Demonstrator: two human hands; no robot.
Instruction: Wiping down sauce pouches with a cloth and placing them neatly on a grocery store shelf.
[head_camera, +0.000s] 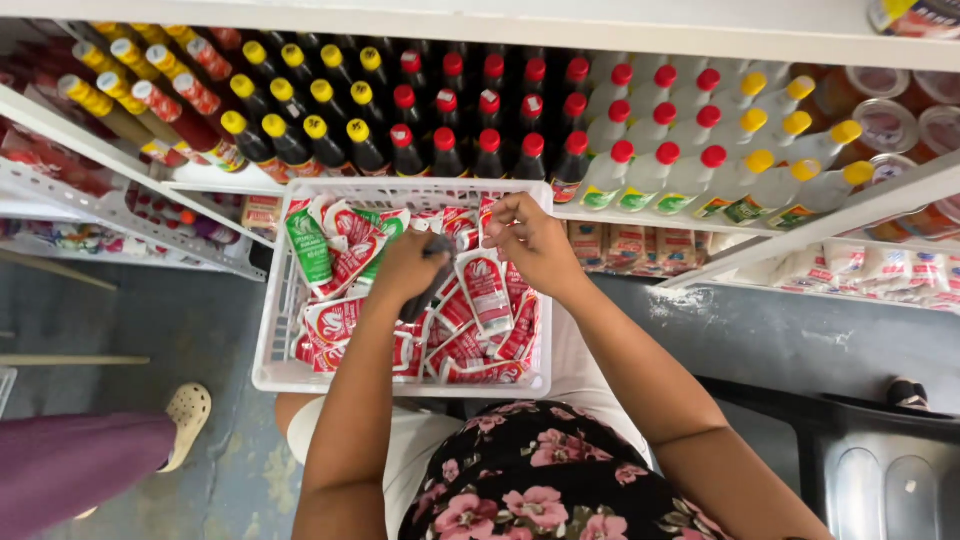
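I see my left hand (405, 265) clenched round a dark pen-like tool (425, 285), its tip over the red-and-white plastic sauce pouches (487, 290). My right hand (530, 240) pinches one pouch's top edge. To work cleanly, I'd hold that pouch taut and flat. The white slotted plastic basket (268, 340) on my lap is packed with these pouches, plus one green pouch (308, 248) at its left.

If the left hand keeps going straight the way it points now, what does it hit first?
The left hand, gripping a dark tool, points forward and slightly down into the white basket. It would probably first meet the red-and-white sachets piled there, near the right hand. Depth is hard to judge from above.
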